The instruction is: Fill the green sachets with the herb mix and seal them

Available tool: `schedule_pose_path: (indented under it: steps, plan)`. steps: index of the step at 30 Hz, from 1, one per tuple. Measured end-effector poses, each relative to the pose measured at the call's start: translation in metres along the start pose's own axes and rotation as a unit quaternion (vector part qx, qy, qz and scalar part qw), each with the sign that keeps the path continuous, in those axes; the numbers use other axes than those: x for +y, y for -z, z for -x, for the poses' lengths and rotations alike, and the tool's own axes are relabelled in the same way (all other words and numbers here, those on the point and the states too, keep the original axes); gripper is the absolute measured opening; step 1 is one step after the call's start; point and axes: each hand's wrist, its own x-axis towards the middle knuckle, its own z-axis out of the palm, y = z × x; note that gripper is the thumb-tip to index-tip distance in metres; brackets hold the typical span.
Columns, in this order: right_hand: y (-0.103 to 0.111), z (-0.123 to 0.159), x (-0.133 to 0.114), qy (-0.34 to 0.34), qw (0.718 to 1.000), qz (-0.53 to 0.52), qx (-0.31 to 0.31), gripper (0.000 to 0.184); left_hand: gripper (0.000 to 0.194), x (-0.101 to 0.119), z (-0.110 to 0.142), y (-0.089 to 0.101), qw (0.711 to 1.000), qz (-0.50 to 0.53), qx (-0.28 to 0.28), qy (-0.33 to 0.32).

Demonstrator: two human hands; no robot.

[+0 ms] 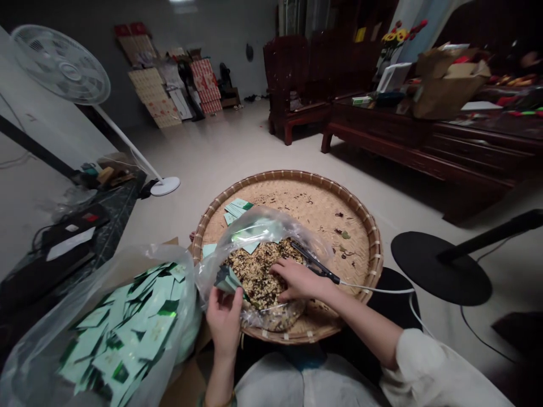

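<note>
The clear bag (258,232) partly veils the grainy mixture (254,277) inside

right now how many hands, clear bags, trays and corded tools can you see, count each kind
hands, left hand and right hand: 2
clear plastic bags, bag on the tray and bag at left: 2
woven bamboo tray: 1
corded black tool: 1
total: 6
</note>
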Motion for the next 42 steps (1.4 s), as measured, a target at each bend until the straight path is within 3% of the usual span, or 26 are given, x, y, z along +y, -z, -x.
schedule_pose_path:
  steps: [5,7,10,12,15,19,24,29,32,36,39,42]
  plan:
    - [-0.014,-0.005,-0.007,-0.028,0.995,-0.087,0.037,0.055,0.033,0.001,0.001,0.001,1.000,-0.004,-0.017,-0.005]
    - [-0.011,-0.010,-0.011,-0.041,0.995,-0.081,0.032,0.072,0.034,-0.001,0.001,0.002,1.000,-0.007,-0.028,-0.004]
    - [-0.003,-0.019,-0.017,-0.041,0.998,-0.029,-0.029,0.096,0.040,-0.005,0.001,0.002,0.999,-0.006,-0.040,0.009]
    - [0.001,-0.024,-0.020,-0.017,0.998,-0.008,-0.061,0.079,0.044,-0.008,0.001,0.002,0.999,-0.003,-0.038,0.017]
    - [0.002,-0.024,-0.020,0.001,0.998,-0.006,-0.057,0.049,0.051,-0.014,0.001,0.002,0.999,0.001,-0.040,0.028]
    - [-0.003,-0.017,-0.017,0.014,0.999,-0.017,-0.038,0.061,0.057,-0.019,0.001,0.002,0.999,-0.003,-0.051,0.020]
    - [-0.007,-0.012,-0.010,-0.006,0.997,-0.077,0.010,0.039,0.051,-0.020,0.000,0.000,0.996,-0.043,-0.063,-0.047]
    - [-0.005,-0.007,0.002,-0.069,0.975,-0.192,0.084,0.032,0.041,-0.016,-0.001,-0.005,0.981,-0.113,-0.091,-0.133]
    - [0.005,-0.003,0.003,-0.086,0.957,-0.249,0.122,0.028,0.039,-0.012,-0.001,-0.009,0.964,-0.164,-0.113,-0.177]
    - [0.037,0.006,-0.015,-0.066,0.949,-0.265,0.159,0.023,0.037,-0.008,-0.003,-0.015,0.944,-0.217,-0.130,-0.213]
    - [0.064,0.017,-0.035,-0.039,0.959,-0.230,0.164,0.023,0.039,-0.007,-0.003,-0.018,0.930,-0.245,-0.142,-0.236]
    - [0.077,0.023,-0.048,0.000,0.972,-0.167,0.168,0.027,0.042,-0.007,-0.002,-0.022,0.921,-0.260,-0.142,-0.253]
